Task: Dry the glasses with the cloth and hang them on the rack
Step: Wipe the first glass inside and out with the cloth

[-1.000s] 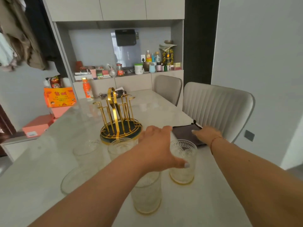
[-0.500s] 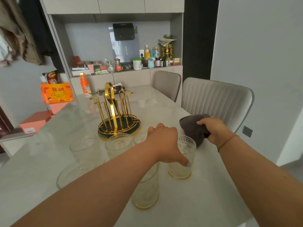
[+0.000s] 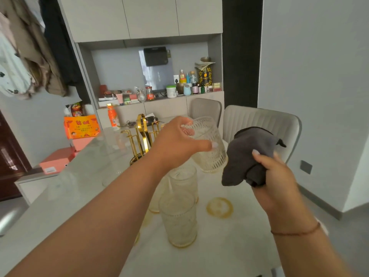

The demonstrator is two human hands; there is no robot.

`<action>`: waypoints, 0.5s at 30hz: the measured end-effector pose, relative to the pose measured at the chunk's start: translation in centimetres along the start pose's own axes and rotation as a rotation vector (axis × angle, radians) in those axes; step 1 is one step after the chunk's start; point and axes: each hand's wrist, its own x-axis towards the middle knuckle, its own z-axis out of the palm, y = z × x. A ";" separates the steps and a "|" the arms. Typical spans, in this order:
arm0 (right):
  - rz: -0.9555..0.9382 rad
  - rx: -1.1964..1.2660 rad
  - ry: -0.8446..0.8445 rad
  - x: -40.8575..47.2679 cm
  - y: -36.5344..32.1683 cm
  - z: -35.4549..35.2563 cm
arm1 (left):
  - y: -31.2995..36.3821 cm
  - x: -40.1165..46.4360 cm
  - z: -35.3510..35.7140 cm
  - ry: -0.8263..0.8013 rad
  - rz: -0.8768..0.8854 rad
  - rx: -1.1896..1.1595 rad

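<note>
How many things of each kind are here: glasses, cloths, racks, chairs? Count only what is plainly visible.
Glasses: 4, a held glass in the left hand, three standing on the table; the arm may hide more.
Cloth: 1, in the right hand.
Rack: 1.
Chairs: 2.
Total: 8.

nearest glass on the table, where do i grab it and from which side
Wrap the grip around the ribbed wall of the nearest glass at mid-height, coming from the near left side. It stands upright with its mouth open, and other glasses crowd close behind it, so the front is the clear approach.
</note>
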 end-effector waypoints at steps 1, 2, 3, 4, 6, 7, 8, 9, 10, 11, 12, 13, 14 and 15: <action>-0.001 0.025 -0.053 -1.0 0.5 0.7 | 0.1 -0.5 -0.3 0.026 -0.005 -0.046; -0.001 0.045 -0.108 -1.9 1.0 1.4 | 0.3 -1.1 -0.5 0.052 -0.002 -0.078; 0.003 0.064 -0.143 -2.7 1.5 2.1 | 0.2 -1.5 -0.6 0.073 0.007 -0.104; 0.005 0.081 -0.160 -3.4 1.9 2.8 | 0.2 -2.1 -0.6 0.095 0.014 -0.126; 0.005 0.105 -0.174 -4.5 2.6 4.0 | 0.1 -3.1 -1.1 0.136 0.011 -0.149; 0.003 0.104 -0.184 -4.8 2.8 4.5 | 0.0 -3.4 -1.4 0.157 0.000 -0.165; 0.001 0.087 -0.189 -5.1 2.9 4.9 | -0.1 -3.8 -1.8 0.185 -0.018 -0.183; -0.016 0.048 -0.193 -5.2 3.0 5.2 | -0.2 -4.1 -2.3 0.210 -0.031 -0.206; -0.047 -0.016 -0.201 -5.4 3.1 5.5 | -0.2 -4.4 -2.8 0.237 -0.048 -0.222; -0.099 -0.100 -0.215 -5.5 3.1 5.8 | -0.3 -4.6 -3.3 0.261 -0.058 -0.243; -0.152 -0.186 -0.252 -5.9 2.9 6.5 | -0.3 -4.9 -4.0 0.287 -0.067 -0.250; -0.207 -0.253 -0.302 -6.1 2.8 6.9 | -0.5 -5.0 -4.3 0.296 -0.073 -0.261; -0.247 -0.314 -0.366 -6.6 2.5 7.6 | -0.5 -5.3 -4.6 0.305 -0.090 -0.272; -0.266 -0.363 -0.442 -6.9 2.5 8.2 | -0.5 -5.5 -4.8 0.316 -0.108 -0.310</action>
